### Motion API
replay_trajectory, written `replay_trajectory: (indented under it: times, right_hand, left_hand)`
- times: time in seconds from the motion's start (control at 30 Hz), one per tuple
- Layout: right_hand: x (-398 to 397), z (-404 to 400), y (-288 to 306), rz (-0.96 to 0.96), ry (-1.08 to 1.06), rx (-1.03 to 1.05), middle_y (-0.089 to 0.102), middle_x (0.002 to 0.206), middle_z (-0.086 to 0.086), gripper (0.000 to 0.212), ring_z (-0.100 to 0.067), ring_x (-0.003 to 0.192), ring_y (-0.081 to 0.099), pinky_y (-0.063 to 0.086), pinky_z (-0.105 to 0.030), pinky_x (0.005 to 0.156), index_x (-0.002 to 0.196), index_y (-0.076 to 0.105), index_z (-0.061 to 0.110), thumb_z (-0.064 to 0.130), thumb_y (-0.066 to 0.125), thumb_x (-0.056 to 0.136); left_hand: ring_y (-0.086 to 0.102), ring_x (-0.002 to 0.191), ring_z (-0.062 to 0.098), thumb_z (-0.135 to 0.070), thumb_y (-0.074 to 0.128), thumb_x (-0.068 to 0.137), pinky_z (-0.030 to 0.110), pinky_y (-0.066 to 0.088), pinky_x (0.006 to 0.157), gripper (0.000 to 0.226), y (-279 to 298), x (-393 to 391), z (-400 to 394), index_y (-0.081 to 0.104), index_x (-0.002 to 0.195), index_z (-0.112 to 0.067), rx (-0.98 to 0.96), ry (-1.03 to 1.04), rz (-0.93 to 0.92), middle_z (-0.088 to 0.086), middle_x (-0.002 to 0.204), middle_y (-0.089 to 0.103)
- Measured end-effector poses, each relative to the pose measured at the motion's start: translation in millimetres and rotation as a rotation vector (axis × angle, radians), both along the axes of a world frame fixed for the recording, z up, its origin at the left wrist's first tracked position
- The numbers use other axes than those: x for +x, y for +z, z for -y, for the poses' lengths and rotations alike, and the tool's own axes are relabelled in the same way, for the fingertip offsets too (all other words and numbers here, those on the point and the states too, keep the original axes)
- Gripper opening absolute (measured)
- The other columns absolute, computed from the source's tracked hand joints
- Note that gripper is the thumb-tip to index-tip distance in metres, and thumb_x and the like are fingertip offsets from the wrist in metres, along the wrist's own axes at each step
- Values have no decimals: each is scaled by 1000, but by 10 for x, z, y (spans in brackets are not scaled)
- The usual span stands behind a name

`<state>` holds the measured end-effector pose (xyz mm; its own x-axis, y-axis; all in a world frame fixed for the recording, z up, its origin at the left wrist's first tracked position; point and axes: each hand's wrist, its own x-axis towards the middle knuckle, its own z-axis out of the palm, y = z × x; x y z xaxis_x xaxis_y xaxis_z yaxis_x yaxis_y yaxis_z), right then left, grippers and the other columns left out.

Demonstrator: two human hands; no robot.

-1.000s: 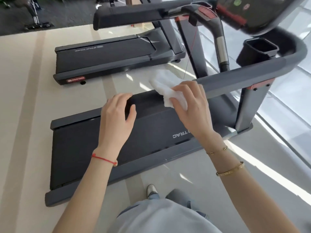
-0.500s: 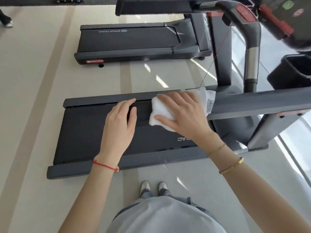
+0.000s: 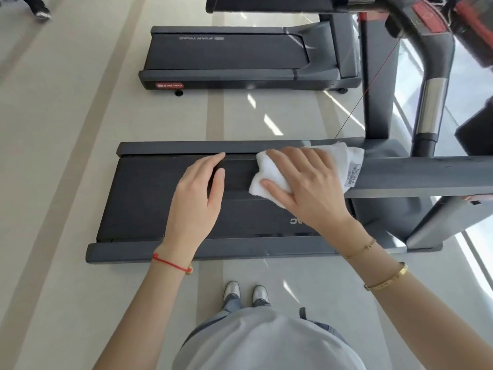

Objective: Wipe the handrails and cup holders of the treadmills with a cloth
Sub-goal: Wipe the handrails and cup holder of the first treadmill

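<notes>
The near treadmill's grey handrail (image 3: 426, 177) runs in from the right at waist height. A white cloth (image 3: 349, 161) lies folded over it, and my right hand (image 3: 306, 188) presses it down with fingers spread flat. Just to the left, my left hand (image 3: 194, 198) rests on the dark end of the same rail, fingers laid over it and thumb alongside. A dark cup holder (image 3: 477, 134) shows at the right edge, below the console.
Below my hands lies the near treadmill's belt (image 3: 149, 198). A second treadmill (image 3: 240, 57) stands parallel beyond it, with pale floor between them. A curved console arm with a chrome grip (image 3: 429, 108) rises on the right. Someone's shoe (image 3: 40, 10) is at the far left.
The view has tilted down and swung to the right. My right hand flattened the bunched cloth onto the rail. My left hand has stayed on the rail's end.
</notes>
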<state>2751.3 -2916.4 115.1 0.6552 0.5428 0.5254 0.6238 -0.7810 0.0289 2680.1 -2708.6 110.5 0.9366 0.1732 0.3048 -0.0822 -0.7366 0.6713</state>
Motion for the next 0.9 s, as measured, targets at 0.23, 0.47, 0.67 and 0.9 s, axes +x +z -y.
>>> replay_trajectory:
  times: [0.23, 0.47, 0.67, 0.9]
  right_hand:
    - [183, -501, 206, -243, -126, -86, 46, 53, 2, 46, -24, 51, 47, 34, -33, 51, 63, 42, 18, 45, 26, 97]
    - [23, -83, 24, -18, 46, -15, 65, 99, 0, 44, -23, 82, 58, 45, -40, 75, 116, 64, 18, 49, 38, 100]
    - [166, -314, 123, -45, -193, 49, 41, 50, 1, 44, -25, 46, 44, 32, -35, 50, 57, 41, 17, 38, 37, 95]
    - [-23, -87, -5, 26, 67, -20, 65, 111, -2, 44, -26, 94, 59, 45, -41, 84, 121, 63, 16, 48, 44, 99]
  left_hand:
    - [53, 124, 10, -24, 39, 105, 33, 43, 107, 36, -9, 9, -21, 55, 135, -13, 2, -9, -10, -3, 132, 60]
    - [50, 127, 7, -25, 38, 105, 21, 37, 109, 37, -13, 15, -71, 53, 138, -16, 32, -33, -24, -6, 136, 57]
    - [48, 129, 6, -23, 37, 105, 29, 39, 110, 38, -11, 5, -104, 51, 140, -16, 19, -64, -26, -6, 138, 55]
    - [47, 130, 6, -26, 36, 106, 22, 36, 111, 40, -24, 8, -128, 48, 142, -18, 34, -80, -47, -7, 140, 53]
